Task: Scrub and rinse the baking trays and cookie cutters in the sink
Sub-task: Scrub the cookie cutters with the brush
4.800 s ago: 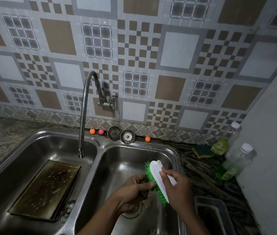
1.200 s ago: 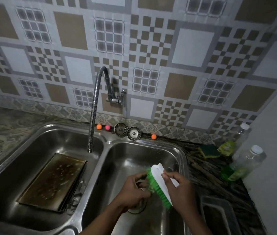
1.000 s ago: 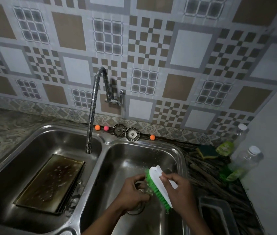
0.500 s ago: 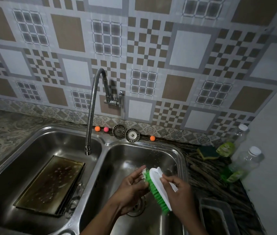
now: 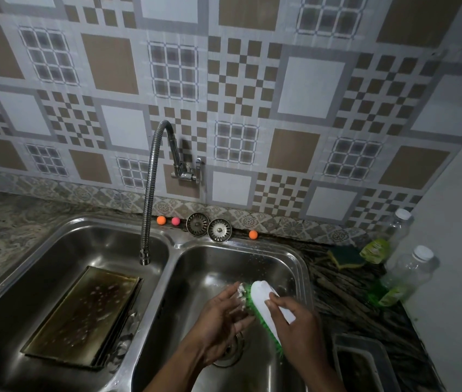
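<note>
Since a second ago, the left hand (image 5: 218, 318) has been raised from over the drain, and its fingers (image 5: 228, 297), then curled, have been straightened against the green bristles (image 5: 252, 305) of the brush (image 5: 265, 299). The grip of the right hand (image 5: 302, 332) on the brush has been kept. The left fingers are spread narrowly and nearly straight, with the tips pressed to the bristle ends. A small pale bit (image 5: 241, 291) is seen at those tips, but whether it is foam or a cookie cutter cannot be told. The right fingers are curled over the white back of the brush, with the thumb on its near side. Both hands are held in the basin of the sink (image 5: 173, 244) to the right of the faucet (image 5: 148, 193). The baking trays (image 5: 83, 315) are stacked flat in the basin below and left of the faucet's tip. The top tray is browned and dark and is flecked with pale suds.
</note>
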